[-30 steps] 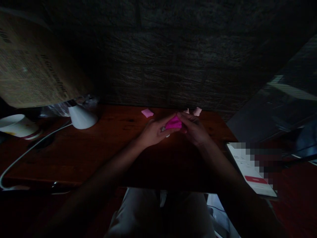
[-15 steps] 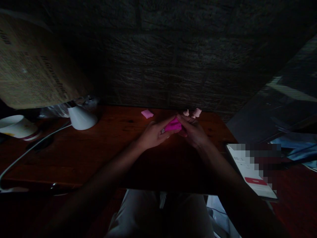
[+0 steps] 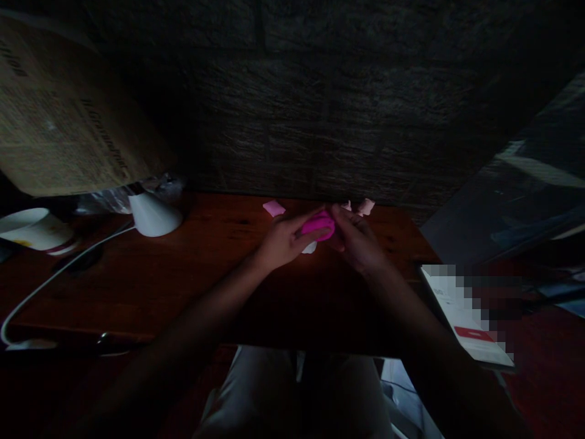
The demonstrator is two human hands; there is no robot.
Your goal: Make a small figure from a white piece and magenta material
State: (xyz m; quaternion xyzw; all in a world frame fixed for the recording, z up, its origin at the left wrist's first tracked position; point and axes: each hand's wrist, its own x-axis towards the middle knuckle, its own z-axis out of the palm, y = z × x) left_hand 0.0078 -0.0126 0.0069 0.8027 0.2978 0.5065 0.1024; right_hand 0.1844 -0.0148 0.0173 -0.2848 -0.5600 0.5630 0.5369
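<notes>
Over the middle of a dark red wooden table (image 3: 192,268), my left hand (image 3: 281,241) and my right hand (image 3: 359,244) meet around a small bright magenta piece of paper (image 3: 317,224). Both hands pinch it, fingertips closed on its edges, left from the left side and right from the right. A pale scrap (image 3: 309,247) shows just under the left fingers. A light pink folded paper (image 3: 274,208) lies on the table behind my left hand. Two pale pink pieces (image 3: 364,206) lie behind my right hand near the wall.
A white lamp base (image 3: 153,214) with a white cable (image 3: 55,277) stands at the left, beside a white cup (image 3: 27,227) and a cardboard box (image 3: 59,134). A phone or card with a red bar (image 3: 466,323) lies at the right. A dark brick wall (image 3: 320,122) backs the table.
The magenta paper looks more bunched and rounded between my fingers, and both hands have shifted slightly toward the wall. The view has tilted a little.
</notes>
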